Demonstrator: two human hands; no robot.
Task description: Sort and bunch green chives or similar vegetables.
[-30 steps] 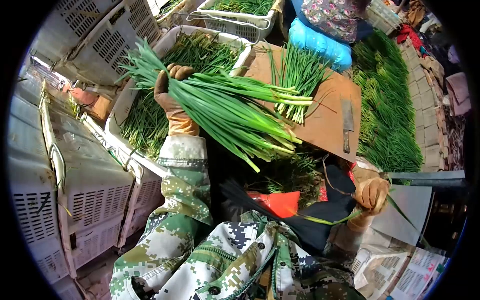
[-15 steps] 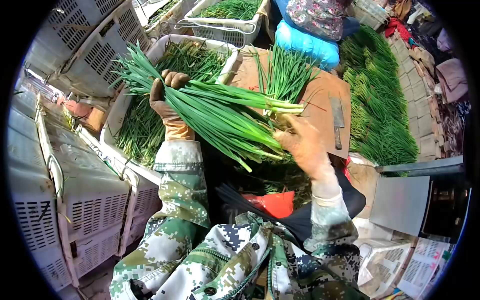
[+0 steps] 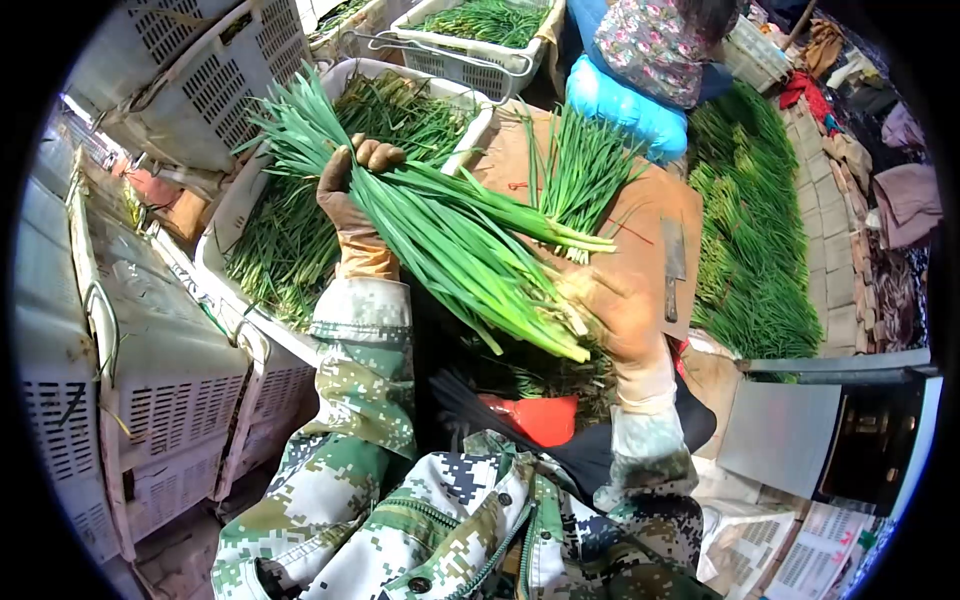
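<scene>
My left hand [image 3: 358, 185], in a dirty glove, is closed around the leafy part of a bunch of garlic chives [image 3: 450, 250]. The leaf tips fan out to the upper left and the pale stem ends point down to the right. My right hand [image 3: 620, 315], in an orange glove, is at those stem ends; motion smears its fingers, so its grip does not show. Beyond, a second bunch of chives [image 3: 585, 165] lies on a brown board [image 3: 655, 205]. A cleaver [image 3: 674, 265] with a dark handle rests on that board's right side.
A white crate [image 3: 215, 235] of loose chives stands on the left, with stacked crates [image 3: 165, 370] beside it. Another filled crate [image 3: 480, 65] is behind. Rows of chives [image 3: 755, 230] cover the ground at right. A person [image 3: 655, 45] sits beyond a blue bundle [image 3: 620, 110].
The stem ends of the held bunch have tipped slightly downward, and my right hand has moved a little lower with them. My left hand keeps its hold. The camera view has shifted slightly.
</scene>
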